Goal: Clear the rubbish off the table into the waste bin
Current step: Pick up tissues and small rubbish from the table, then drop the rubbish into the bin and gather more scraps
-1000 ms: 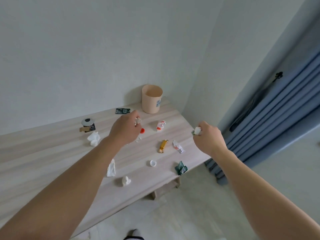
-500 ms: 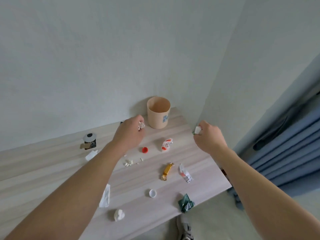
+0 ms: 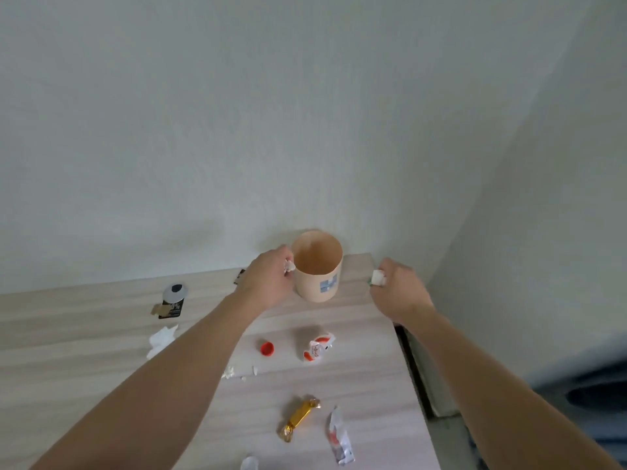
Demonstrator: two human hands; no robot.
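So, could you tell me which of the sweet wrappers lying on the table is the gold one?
The gold wrapper lies near the front of the table, left of the red-and-white torn wrapper; the crumpled red-and-white one lies farther back.

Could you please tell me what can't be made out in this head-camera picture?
- Inside of the waste bin: its bottom lies out of view below the rim.
- Scrap in the left hand: mostly covered by fingers.
- Dark item behind the left wrist: mostly hidden.
- Clear object: cut off by the bottom edge.
- Bin's blue label: too blurred to read.
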